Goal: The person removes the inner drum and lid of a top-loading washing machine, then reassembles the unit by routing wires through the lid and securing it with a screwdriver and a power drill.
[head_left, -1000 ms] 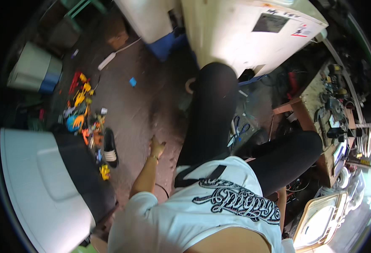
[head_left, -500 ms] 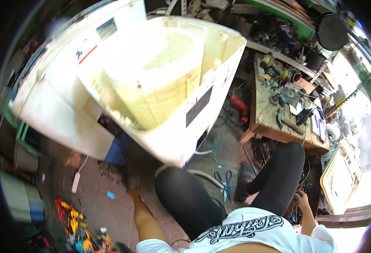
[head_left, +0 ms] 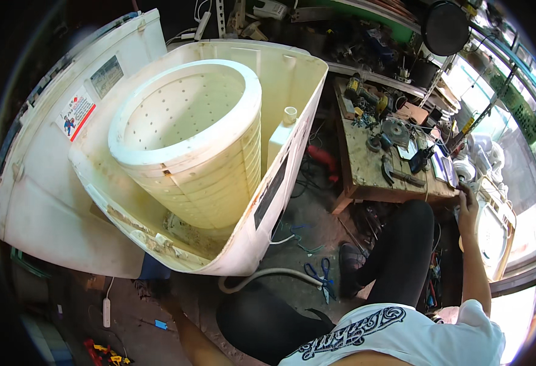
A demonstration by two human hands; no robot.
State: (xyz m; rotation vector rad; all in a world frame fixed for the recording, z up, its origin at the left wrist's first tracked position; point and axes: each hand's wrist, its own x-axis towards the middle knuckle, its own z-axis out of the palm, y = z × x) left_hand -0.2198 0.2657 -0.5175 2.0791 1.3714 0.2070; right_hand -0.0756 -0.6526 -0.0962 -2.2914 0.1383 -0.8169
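Observation:
Before me stands an open white washing-machine tub housing [head_left: 219, 259], tilted, with a perforated cream spin basket [head_left: 204, 189] inside. My left hand [head_left: 165, 297] reaches down in shadow below the housing's near edge, close to the floor; its fingers are too dark to make out. At the near right corner of the wooden workbench, my right hand [head_left: 468, 204] is raised with its fingers apart, beside some papers [head_left: 447, 166]. I see nothing held in it. Blue-handled scissors [head_left: 321, 279] lie on the floor by my foot, next to a pale hose [head_left: 262, 272].
The wooden workbench [head_left: 365, 165] carries a hammer [head_left: 402, 175], an angle grinder [head_left: 393, 134] and assorted parts. A red tool [head_left: 324, 160] lies on the floor beside it. On the left are a white power strip [head_left: 106, 312] and yellow-and-red tools [head_left: 103, 352]. A white panel [head_left: 48, 201] stands behind the housing.
My right hand has risen from beside my knee to the workbench corner. My left hand remains low near the floor, now in deeper shadow. The whole view has shifted, and the spin basket's holes show clearly.

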